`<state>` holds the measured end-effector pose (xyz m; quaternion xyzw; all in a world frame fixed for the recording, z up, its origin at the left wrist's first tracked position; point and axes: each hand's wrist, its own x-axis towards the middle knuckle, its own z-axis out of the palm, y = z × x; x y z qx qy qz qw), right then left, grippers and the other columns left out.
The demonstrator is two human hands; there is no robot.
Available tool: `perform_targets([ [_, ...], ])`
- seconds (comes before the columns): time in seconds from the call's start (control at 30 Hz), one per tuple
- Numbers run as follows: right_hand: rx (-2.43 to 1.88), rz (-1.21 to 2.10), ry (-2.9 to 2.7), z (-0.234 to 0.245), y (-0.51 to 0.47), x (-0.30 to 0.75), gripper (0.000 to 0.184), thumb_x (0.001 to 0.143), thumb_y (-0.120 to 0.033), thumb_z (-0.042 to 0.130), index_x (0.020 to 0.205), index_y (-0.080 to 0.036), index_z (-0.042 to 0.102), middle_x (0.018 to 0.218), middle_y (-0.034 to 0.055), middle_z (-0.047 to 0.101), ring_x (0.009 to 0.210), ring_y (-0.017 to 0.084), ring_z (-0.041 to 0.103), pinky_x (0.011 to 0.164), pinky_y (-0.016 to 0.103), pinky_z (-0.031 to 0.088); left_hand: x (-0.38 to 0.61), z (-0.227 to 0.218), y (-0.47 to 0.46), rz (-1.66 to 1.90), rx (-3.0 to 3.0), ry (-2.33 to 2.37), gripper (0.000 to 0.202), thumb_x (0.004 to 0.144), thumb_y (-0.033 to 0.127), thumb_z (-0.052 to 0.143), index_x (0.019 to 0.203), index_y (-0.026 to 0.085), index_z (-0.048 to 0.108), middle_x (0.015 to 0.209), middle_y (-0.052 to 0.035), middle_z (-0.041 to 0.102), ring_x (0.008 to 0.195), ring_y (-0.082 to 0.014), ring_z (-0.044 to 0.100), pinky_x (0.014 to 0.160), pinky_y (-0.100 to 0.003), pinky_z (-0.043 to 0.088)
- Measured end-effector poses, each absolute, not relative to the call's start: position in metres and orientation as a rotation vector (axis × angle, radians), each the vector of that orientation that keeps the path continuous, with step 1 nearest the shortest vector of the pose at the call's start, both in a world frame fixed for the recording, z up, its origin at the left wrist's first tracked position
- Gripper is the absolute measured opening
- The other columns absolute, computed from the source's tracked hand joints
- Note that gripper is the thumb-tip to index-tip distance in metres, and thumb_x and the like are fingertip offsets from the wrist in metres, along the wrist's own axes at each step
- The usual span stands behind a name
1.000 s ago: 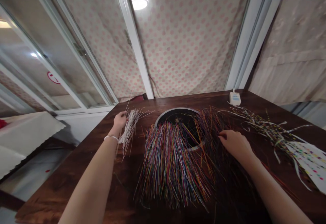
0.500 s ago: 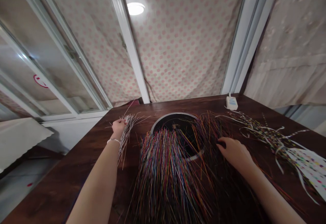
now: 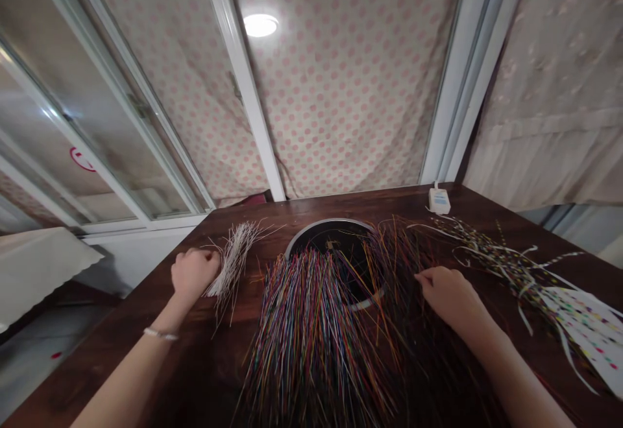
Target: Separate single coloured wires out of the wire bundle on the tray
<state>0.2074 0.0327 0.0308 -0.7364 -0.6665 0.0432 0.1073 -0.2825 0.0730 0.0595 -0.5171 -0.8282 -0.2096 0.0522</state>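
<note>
My left hand (image 3: 195,273) is curled closed at the left side of a bundle of thin white strands (image 3: 236,259) lying on the dark wooden table. What its fingers hold, if anything, is hidden. On the right, my right hand (image 3: 450,292) has thumb and fingertips pinched together beside a spread of dark reddish strands (image 3: 399,246); anything between them is too thin to make out. A thick fan of multicoloured strands (image 3: 316,324) lies between my hands. It partly covers a round black disc with a grey rim (image 3: 311,229).
Dotted strips and white ribbons (image 3: 506,259) lie at the right, beside a white sheet with coloured dots (image 3: 584,324). A small white box with a cord (image 3: 439,200) stands at the table's back edge. Behind are framed glass panels and a dotted curtain (image 3: 341,91).
My left hand has moved left and toward me, from the top of the white bundle to its side. My right hand remains by the dark strands, its fingertips now pinched. The view has shifted slightly.
</note>
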Motion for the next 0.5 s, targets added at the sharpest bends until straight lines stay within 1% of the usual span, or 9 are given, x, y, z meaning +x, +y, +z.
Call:
perform_targets([
  [0.1, -2.211, 0.179, -2.008, 0.034, 0.019, 0.211, 0.029, 0.082, -0.032, 0.041, 0.068, -0.019, 0.063, 0.068, 0.0122, 0.064, 0.066, 0.025, 0.062, 0.055, 0.031, 0.035, -0.279, 0.044, 0.041, -0.163, -1.62, -2.429, 0.031, 0.074, 0.036, 0.043, 0.07, 0.019, 0.069, 0.092, -0.0143, 0.062, 0.092, -0.0345, 0.05, 0.072, -0.04, 0.037],
  [0.2, -2.186, 0.121, -2.082, 0.036, 0.008, 0.21, 0.027, 0.081, -0.032, 0.043, 0.065, -0.018, 0.06, 0.068, 0.0122, 0.062, 0.065, 0.025, 0.06, 0.056, 0.032, 0.035, -0.259, 0.044, 0.019, 0.023, -1.605, -2.374, 0.038, 0.074, 0.045, 0.045, 0.077, 0.015, 0.068, 0.094, -0.018, 0.059, 0.095, -0.0362, 0.048, 0.075, -0.043, 0.037],
  [0.27, -2.074, 0.019, -2.1, 0.035, 0.006, 0.204, 0.022, 0.079, -0.031, 0.047, 0.065, -0.017, 0.058, 0.074, 0.0124, 0.06, 0.069, 0.024, 0.058, 0.059, 0.032, 0.037, -0.232, 0.054, 0.008, -0.023, -1.583, -2.191, 0.042, 0.075, 0.047, 0.046, 0.087, 0.011, 0.065, 0.1, -0.0205, 0.057, 0.101, -0.0375, 0.045, 0.08, -0.046, 0.036],
  [0.3, -1.989, -0.017, -2.089, 0.034, 0.007, 0.198, 0.018, 0.078, -0.03, 0.049, 0.067, -0.017, 0.057, 0.077, 0.0121, 0.059, 0.071, 0.023, 0.057, 0.06, 0.032, 0.037, -0.215, 0.06, 0.003, -0.088, -1.639, -2.098, 0.041, 0.077, 0.045, 0.045, 0.094, 0.011, 0.062, 0.104, -0.0198, 0.056, 0.102, -0.0363, 0.045, 0.081, -0.046, 0.036],
  [0.33, -1.886, -0.016, -2.074, 0.031, 0.009, 0.191, 0.015, 0.077, -0.028, 0.05, 0.069, -0.017, 0.056, 0.079, 0.0112, 0.057, 0.072, 0.022, 0.056, 0.062, 0.031, 0.038, -0.196, 0.066, -0.001, -0.178, -1.776, -1.995, 0.04, 0.08, 0.043, 0.042, 0.1, 0.014, 0.059, 0.109, -0.0173, 0.054, 0.104, -0.0334, 0.045, 0.083, -0.046, 0.036],
  [0.4, -1.634, 0.114, -2.058, 0.024, 0.013, 0.174, 0.008, 0.077, -0.022, 0.049, 0.072, -0.017, 0.053, 0.076, 0.0071, 0.055, 0.069, 0.018, 0.053, 0.062, 0.029, 0.039, -0.154, 0.072, -0.008, -0.306, -2.203, -1.779, 0.034, 0.084, 0.039, 0.038, 0.101, 0.017, 0.058, 0.114, -0.0114, 0.054, 0.105, -0.0254, 0.048, 0.09, -0.041, 0.037],
  [0.43, -1.493, 0.225, -2.063, 0.02, 0.016, 0.165, 0.005, 0.076, -0.018, 0.049, 0.074, -0.017, 0.052, 0.074, 0.0049, 0.054, 0.067, 0.016, 0.053, 0.062, 0.027, 0.039, -0.132, 0.071, -0.011, -0.345, -2.403, -1.682, 0.033, 0.086, 0.037, 0.037, 0.105, 0.018, 0.056, 0.119, -0.0093, 0.053, 0.11, -0.0222, 0.047, 0.094, -0.038, 0.036],
  [0.5, -1.27, 0.415, -2.067, 0.01, 0.019, 0.149, 0.01, 0.075, -0.012, 0.047, 0.08, -0.017, 0.053, 0.074, 0.0025, 0.054, 0.067, 0.013, 0.052, 0.063, 0.025, 0.04, -0.093, 0.061, -0.013, -0.352, -2.689, -1.498, 0.035, 0.087, 0.033, 0.036, 0.117, 0.019, 0.049, 0.129, -0.0076, 0.047, 0.12, -0.0188, 0.041, 0.099, -0.035, 0.033],
])
